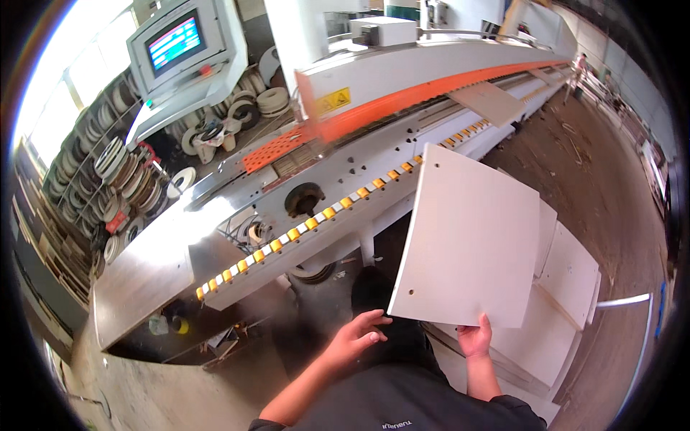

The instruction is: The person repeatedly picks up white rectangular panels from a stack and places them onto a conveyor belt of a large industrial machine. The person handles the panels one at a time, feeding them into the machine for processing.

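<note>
A white rectangular panel (467, 237) with small dark holes near its corners is tilted up in front of me. My right hand (476, 339) grips its lower edge, thumb on the near face and fingers behind, partly hidden. Beside the panel's lower left corner is my left hand (359, 337), its fingers apart and stretched toward that corner. Whether the fingertips touch the edge I cannot tell. More pale panels (568, 280) lie stacked behind and to the right of the raised one.
A long machine with an orange guard (402, 104) and a row of yellow and white rollers (311, 224) runs from left to far right. Another panel (489, 103) lies on it. A control screen (175, 43) and racks of band rolls (118, 161) stand at left.
</note>
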{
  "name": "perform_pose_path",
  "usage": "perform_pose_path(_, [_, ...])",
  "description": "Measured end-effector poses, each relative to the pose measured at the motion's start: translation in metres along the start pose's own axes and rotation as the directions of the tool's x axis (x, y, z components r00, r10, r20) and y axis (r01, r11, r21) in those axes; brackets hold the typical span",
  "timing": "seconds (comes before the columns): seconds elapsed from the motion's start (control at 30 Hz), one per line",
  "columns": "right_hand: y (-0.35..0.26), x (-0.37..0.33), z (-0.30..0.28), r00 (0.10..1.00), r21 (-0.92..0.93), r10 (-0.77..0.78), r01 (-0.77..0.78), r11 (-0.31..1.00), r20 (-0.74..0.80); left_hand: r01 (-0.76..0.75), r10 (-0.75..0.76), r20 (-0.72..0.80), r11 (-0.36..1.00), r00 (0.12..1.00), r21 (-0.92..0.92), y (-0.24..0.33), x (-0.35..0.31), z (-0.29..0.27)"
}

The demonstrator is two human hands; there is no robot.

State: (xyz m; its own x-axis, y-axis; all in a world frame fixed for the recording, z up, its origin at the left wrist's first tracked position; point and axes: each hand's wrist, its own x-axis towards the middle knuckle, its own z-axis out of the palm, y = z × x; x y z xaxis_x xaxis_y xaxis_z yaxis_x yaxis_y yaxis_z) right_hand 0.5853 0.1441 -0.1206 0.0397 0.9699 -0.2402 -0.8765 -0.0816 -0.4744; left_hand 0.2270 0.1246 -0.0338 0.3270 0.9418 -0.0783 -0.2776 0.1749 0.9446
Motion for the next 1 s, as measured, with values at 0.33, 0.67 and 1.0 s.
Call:
perform_pose_path(0.33, [0.072, 0.026, 0.073, 0.915, -0.256, 0.354, -0.301, 0.919, 0.193, -0.053, 0.03, -0.44, 0.998, 0.897, -0.04, -0.011, -0.075, -0.026])
perform_pose_path(0.67, [0.168, 0.044, 0.168, 0.72, -0.419, 0.54, -0.369, 0.83, 0.436, -0.439, 0.326, -0.787, 0.895, 0.523, 0.079, 0.012, -0.135, -0.071])
perform_pose_path(1.0, [0.209, 0.091, 0.242, 0.666, -0.819, 0.55, 0.167, 0.549, 0.504, -0.522, 0.491, -0.869, 0.759, 0.065, 0.389, 0.041, -0.115, -0.134])
